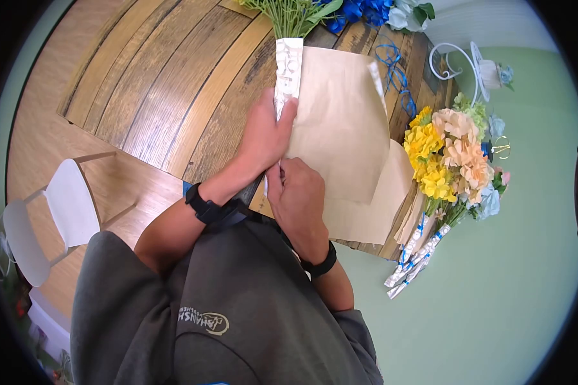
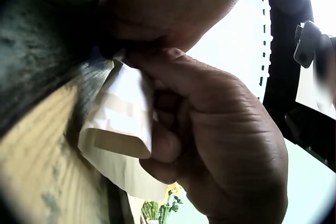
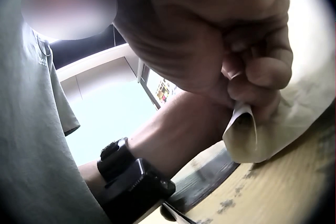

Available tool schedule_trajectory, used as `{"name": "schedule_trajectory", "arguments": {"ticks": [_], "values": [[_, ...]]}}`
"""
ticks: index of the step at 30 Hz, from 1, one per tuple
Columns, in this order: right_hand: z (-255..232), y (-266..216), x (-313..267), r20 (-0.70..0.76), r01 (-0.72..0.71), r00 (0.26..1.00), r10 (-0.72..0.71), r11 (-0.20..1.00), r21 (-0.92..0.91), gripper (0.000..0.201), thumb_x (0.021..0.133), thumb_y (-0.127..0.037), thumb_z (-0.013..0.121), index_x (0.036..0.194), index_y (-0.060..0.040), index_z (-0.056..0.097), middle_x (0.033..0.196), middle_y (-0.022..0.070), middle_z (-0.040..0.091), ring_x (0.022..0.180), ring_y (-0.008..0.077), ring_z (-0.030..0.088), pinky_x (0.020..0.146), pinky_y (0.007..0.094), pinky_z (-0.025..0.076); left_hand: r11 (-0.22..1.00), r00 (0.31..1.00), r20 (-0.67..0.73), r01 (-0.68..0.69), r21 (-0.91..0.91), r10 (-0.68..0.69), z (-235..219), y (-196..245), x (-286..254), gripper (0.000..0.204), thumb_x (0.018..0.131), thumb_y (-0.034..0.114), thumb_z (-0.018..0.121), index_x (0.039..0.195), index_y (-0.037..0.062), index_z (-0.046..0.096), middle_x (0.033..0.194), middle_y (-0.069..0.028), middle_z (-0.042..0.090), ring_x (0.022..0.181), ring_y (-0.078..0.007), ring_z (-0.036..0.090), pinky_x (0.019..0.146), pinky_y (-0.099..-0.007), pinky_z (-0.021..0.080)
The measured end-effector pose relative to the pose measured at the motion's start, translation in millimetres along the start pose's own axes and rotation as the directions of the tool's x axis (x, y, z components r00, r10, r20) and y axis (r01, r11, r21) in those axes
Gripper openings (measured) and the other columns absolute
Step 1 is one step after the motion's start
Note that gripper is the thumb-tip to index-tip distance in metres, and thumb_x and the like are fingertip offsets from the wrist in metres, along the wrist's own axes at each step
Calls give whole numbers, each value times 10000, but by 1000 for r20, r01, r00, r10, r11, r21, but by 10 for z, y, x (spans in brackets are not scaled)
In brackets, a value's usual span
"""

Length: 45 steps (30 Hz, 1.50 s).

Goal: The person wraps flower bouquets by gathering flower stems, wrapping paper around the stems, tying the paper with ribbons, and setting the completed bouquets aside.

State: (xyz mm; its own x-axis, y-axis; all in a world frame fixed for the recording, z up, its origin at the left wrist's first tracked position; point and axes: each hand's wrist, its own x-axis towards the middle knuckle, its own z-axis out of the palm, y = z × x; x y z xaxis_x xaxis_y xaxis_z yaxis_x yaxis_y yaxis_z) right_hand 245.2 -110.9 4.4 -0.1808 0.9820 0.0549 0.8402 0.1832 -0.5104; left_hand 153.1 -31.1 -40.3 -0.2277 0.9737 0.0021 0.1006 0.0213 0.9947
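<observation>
A bunch of green stems [image 1: 290, 24] runs into a wrapping paper roll [image 1: 289, 67], white and patterned outside, brown inside. My left hand [image 1: 266, 128] grips this roll partway down. Just below it, my right hand [image 1: 298, 192] pinches the roll near its lower end. Brown wrapping paper [image 1: 340, 115] spreads flat to the right of the roll. In the left wrist view the open end of the roll [image 2: 123, 103] shows beside the curled fingers of the right hand [image 2: 231, 113]. From the right wrist the paper edge [image 3: 249, 145] curls out under the fingers.
Yellow flowers [image 1: 427, 157] and peach flowers [image 1: 465, 154], with wrapped stems, lie at the table's right edge. Blue ribbon [image 1: 398, 77] lies behind the paper. Blue flowers [image 1: 363, 13] are at the top. A white chair [image 1: 70, 202] stands left of the wooden table [image 1: 154, 83].
</observation>
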Motion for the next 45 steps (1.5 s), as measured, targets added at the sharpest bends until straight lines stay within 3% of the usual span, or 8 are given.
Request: {"name": "schedule_trajectory", "arguments": {"ticks": [7,10,14,20,27,33,39,45], "values": [[-179,-19,35,127,-27,992,24,999,29,195,887,-205,657,844,-16,633,820,139,624,700,379,621,615,449,497,955,960,116,230,187,-254,-112,159,-90,359,979,255,561,1191,-33,531,880,-225,642,782,-287,630,724,-402,481],[-565,43,84,-192,-90,977,93,996,22,307,863,-244,735,1066,-31,650,898,82,655,706,243,595,623,354,497,973,980,90,161,167,-177,-157,115,-59,342,971,237,542,1168,-41,507,873,-304,648,834,-474,637,757,-509,486],[-840,746,213,-401,-176,904,147,984,-37,444,880,-302,753,1187,-15,611,942,61,674,773,138,584,607,285,488,979,979,122,143,148,-162,-246,85,-73,349,973,234,538,1179,-46,505,905,-304,650,871,-458,644,783,-493,487],[-811,936,308,322,-566,816,479,555,609,379,920,-337,717,1076,2,650,882,66,696,677,109,627,610,240,494,987,979,127,158,19,-159,-300,48,-60,378,964,237,559,1207,-50,515,941,-290,657,904,-433,648,820,-456,491],[-709,964,258,40,-466,844,536,692,551,411,974,-322,639,1199,20,592,967,114,696,765,143,646,635,257,512,985,972,179,165,-44,-155,-456,122,-24,353,960,231,577,1168,-54,554,938,-227,673,871,-327,659,807,-403,495],[-629,807,320,445,-621,778,444,432,654,461,1001,-386,576,1221,20,581,940,127,685,678,142,626,543,240,484,946,965,223,194,-258,-137,-515,26,18,304,969,205,574,1122,-57,574,909,-163,675,826,-195,630,771,-357,494],[-600,576,158,386,-676,733,561,531,511,426,987,-416,596,1003,7,645,687,81,654,435,95,526,368,218,368,909,952,276,228,-347,-134,-644,88,53,281,983,169,557,1131,-68,577,919,-116,677,849,-149,622,770,-323,499],[-373,490,-66,538,-754,650,536,367,545,538,1008,-502,507,995,18,642,611,65,612,406,97,510,346,226,353,757,872,437,437,-486,-222,-896,414,105,305,1010,132,521,1258,-41,564,1076,-64,673,891,-89,637,794,-261,519]]}}
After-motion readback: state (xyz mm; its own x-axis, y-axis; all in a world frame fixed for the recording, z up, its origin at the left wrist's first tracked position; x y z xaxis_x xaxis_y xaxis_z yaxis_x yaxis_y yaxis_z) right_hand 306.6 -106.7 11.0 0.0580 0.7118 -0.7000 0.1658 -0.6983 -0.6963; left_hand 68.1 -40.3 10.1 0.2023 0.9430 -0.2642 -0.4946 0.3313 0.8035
